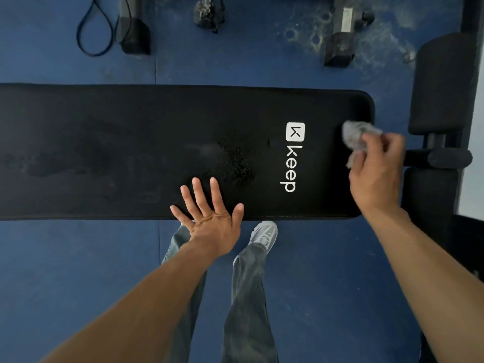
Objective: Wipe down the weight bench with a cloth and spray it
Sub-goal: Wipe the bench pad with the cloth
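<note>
The black padded weight bench (131, 121) runs across the view, with a white "keep" logo near its right end and damp, smeared patches in the middle and left. My right hand (377, 174) grips a crumpled grey cloth (356, 136) and presses it on the bench's right end, just right of the logo. My left hand (209, 218) lies flat on the bench's near edge with its fingers spread and nothing in it. No spray bottle is in view.
Blue rubber floor (78, 271) surrounds the bench. Dumbbells (340, 35) and a black resistance band (94, 30) lie beyond the far edge. Black foam leg rollers (442, 82) and the frame stand at the right. My legs and grey shoe (264, 234) are below the near edge.
</note>
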